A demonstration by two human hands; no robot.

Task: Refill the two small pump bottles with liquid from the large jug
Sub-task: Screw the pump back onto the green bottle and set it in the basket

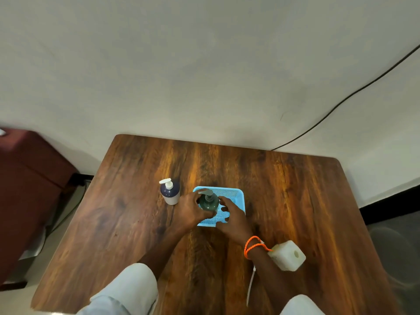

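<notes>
Two pump bottles are in view, and you have both hands on one of them: the dark green bottle (208,202), standing upright in the blue mesh tray (236,193). Your left hand (193,209) wraps its body from the side, fingers closed around it, which I judge is to brace it. Your right hand (231,217) sits just beside it with fingers loosely spread over the tray floor; whether they touch the bottle cannot be told. The tray probably serves to catch drips. Beyond your left hand, just outside the tray, stands the second bottle (170,192), rounded, dark navy above and white below, with a white pump head, untouched. Near your right wrist, which carries an orange cord band (251,245), rests a pale, translucent, blocky plastic jug (286,255), its round opening facing up. All sits on a glossy wood-grain table (127,219). Both pumps appear seated, so refilling has not begun.
</notes>
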